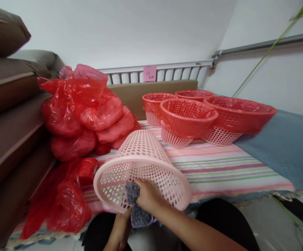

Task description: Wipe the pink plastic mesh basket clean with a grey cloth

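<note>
A pale pink plastic mesh basket (141, 143) lies tipped on its side, with its wide mouth facing me. My right hand (148, 197) is closed on a grey fuzzy cloth (132, 192), just inside the mouth. The cloth's lower part hangs over the near rim. At that rim my left hand (121, 223) is closed, thumb up, beside the hanging cloth. Its other fingers are mostly hidden. The basket rests on a striped cloth cover (219, 167).
Several baskets lined with red plastic bags (189, 120) stand upright at the back right. Bulging red plastic bags (86, 111) are heaped at left, beside stacked brown cushions (13, 104). A loose red bag (68, 205) and a red roll (87, 172) lie at front left.
</note>
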### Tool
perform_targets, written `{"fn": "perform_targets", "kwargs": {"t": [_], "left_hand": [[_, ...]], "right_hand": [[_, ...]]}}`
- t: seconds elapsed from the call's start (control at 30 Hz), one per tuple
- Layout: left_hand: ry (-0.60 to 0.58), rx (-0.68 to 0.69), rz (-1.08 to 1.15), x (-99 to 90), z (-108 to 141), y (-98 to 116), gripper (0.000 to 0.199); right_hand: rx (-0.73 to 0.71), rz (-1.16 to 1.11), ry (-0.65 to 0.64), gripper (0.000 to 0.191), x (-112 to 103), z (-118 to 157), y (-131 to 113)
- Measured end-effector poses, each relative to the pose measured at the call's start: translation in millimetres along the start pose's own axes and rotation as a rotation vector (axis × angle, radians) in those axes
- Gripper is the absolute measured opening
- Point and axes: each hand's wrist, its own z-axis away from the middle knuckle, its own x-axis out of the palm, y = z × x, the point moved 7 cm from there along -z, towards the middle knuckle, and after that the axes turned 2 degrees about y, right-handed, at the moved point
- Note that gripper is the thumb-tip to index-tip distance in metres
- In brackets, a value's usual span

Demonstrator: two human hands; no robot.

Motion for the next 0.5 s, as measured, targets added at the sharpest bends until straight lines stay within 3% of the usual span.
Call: {"fn": "perform_targets", "kwargs": {"t": [0.07, 0.23, 0.4, 0.5], "left_hand": [[0.012, -0.08, -0.056, 0.2, 2, -10, 0.08], [0.071, -0.162, -0.11, -2.2, -2, -16, 0.067], [0.066, -0.197, -0.079, -1.7, -4, -17, 0.059], [0.04, -0.212, -0.052, -0.9, -6, -19, 0.062]], "right_hand": [[0.051, 0.041, 0.103, 0.045, -1, -13, 4], [0.109, 0.168, 0.12, 0.042, 18, -63, 20], [0.162, -0.132, 0.438, 0.038, -10, -113, 43], [0.174, -0.26, 0.479, 0.036, -16, -135, 55]]}}
